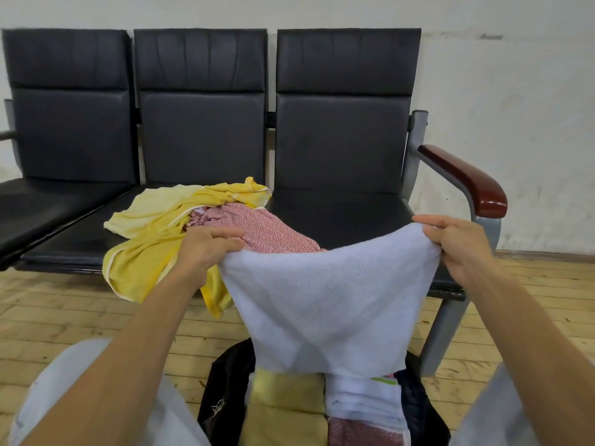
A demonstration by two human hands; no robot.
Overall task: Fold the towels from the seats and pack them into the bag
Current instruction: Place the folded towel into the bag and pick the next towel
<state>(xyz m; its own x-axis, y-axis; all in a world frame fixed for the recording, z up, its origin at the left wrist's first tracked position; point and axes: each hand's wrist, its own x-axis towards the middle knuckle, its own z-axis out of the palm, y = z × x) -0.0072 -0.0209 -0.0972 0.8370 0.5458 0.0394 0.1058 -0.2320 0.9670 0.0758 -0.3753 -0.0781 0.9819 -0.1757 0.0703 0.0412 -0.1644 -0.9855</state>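
Head view | left hand (pixel 206 249) and right hand (pixel 457 243) each pinched a top corner of the white towel (pixel 325 300) | it hung over the open bag (pixel 225 397) | risk: a slipped corner would drop it in unfolded

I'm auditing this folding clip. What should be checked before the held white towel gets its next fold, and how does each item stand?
1. Left hand grips a top corner of the white terry towel: ok.
2. Right hand grips the other top corner: ok.
3. Towel hangs flat: not ok, top edge sags, lower part bunches.
4. Towel's bottom edge clear of the open black fabric bag: cannot tell.
5. Crumpled yellow towels on the middle black padded seat folded: not ok.
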